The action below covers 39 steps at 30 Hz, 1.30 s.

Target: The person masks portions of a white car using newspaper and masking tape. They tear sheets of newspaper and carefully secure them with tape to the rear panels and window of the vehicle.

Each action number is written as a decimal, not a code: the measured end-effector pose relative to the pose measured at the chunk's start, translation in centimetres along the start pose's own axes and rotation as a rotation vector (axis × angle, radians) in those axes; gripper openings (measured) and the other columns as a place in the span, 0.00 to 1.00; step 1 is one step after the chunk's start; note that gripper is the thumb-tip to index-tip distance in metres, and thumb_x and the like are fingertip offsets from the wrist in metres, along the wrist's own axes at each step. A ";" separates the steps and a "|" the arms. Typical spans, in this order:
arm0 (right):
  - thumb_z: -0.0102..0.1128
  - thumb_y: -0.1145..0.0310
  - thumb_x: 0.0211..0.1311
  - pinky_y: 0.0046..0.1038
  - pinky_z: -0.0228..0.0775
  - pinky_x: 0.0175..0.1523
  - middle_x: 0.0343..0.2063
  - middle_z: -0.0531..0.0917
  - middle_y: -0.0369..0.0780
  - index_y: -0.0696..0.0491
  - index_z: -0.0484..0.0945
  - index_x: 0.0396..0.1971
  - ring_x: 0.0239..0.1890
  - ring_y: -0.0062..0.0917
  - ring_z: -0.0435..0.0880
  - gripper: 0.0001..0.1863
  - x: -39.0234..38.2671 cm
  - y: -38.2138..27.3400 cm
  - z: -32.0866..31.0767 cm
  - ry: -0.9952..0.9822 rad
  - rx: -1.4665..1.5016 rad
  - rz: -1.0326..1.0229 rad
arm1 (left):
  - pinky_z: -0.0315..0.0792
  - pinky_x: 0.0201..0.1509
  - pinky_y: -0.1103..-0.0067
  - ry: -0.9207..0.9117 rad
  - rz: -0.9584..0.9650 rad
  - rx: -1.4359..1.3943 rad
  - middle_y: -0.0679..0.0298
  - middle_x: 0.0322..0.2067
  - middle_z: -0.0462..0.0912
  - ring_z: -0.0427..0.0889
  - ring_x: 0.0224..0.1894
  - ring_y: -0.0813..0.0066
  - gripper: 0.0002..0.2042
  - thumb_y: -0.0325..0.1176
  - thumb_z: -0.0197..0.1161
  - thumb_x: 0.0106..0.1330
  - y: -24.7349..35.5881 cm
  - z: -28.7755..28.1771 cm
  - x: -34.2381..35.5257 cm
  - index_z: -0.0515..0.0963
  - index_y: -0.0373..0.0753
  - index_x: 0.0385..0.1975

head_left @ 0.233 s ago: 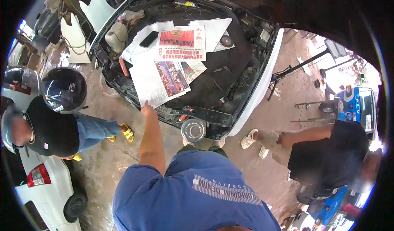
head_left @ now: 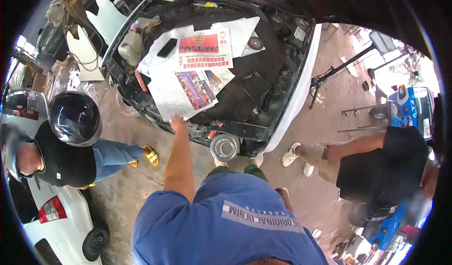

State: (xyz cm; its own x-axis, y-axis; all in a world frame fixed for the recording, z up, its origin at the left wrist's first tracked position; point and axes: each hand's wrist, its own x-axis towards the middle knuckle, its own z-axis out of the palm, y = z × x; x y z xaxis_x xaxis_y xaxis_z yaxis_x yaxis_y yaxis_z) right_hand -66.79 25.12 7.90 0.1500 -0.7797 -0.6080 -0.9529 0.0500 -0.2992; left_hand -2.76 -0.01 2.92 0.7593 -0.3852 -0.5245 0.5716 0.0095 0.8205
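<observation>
One hand, my left hand, touches the lower edge of the newspaper sheets spread over the engine bay at twelve o'clock; finger spread unclear.

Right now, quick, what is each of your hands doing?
Left hand: reaching to the near edge of the newspaper sheets on the car's engine bay; grip cannot be told.
Right hand: barely showing beside the blue shirt; cannot be told.

The person wore a blue short-sleeved T-shirt with a grey striped panel of white lettering across the chest, dark green trousers below it, and light shoes. The left forearm was bare.
</observation>
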 end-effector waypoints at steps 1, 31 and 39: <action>0.59 0.62 0.63 0.45 0.76 0.46 0.34 0.88 0.48 0.49 0.88 0.34 0.40 0.42 0.88 0.11 0.3 0.7 -0.9 0.178 0.226 -0.046 | 0.71 0.29 0.73 0.106 0.035 -0.147 0.58 0.32 0.84 0.81 0.29 0.68 0.17 0.44 0.61 0.75 -0.6 1.5 -0.6 0.79 0.34 0.47; 0.64 0.60 0.70 0.38 0.76 0.50 0.42 0.87 0.51 0.56 0.80 0.56 0.45 0.42 0.87 0.20 -7.3 -22.5 -18.3 -0.321 0.623 -0.884 | 0.78 0.56 0.70 -0.276 0.594 0.794 0.46 0.53 0.83 0.85 0.53 0.54 0.16 0.23 0.53 0.74 3.5 -10.1 -57.8 0.80 0.34 0.58; 0.60 0.61 0.75 0.30 0.77 0.51 0.40 0.88 0.44 0.60 0.81 0.53 0.44 0.26 0.87 0.18 -10.1 -19.8 -14.0 -0.751 0.634 -0.877 | 0.82 0.51 0.70 -0.010 0.546 0.701 0.50 0.55 0.80 0.84 0.52 0.57 0.18 0.24 0.63 0.70 -0.2 -15.1 -64.1 0.79 0.34 0.59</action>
State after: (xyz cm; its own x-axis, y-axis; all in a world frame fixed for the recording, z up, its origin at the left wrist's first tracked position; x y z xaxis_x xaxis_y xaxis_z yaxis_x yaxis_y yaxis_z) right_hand -53.12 23.30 30.28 0.9558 -0.1794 -0.2329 -0.2072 0.1510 -0.9666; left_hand -46.82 38.61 32.95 0.8658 -0.5000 -0.0202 -0.1938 -0.3723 0.9076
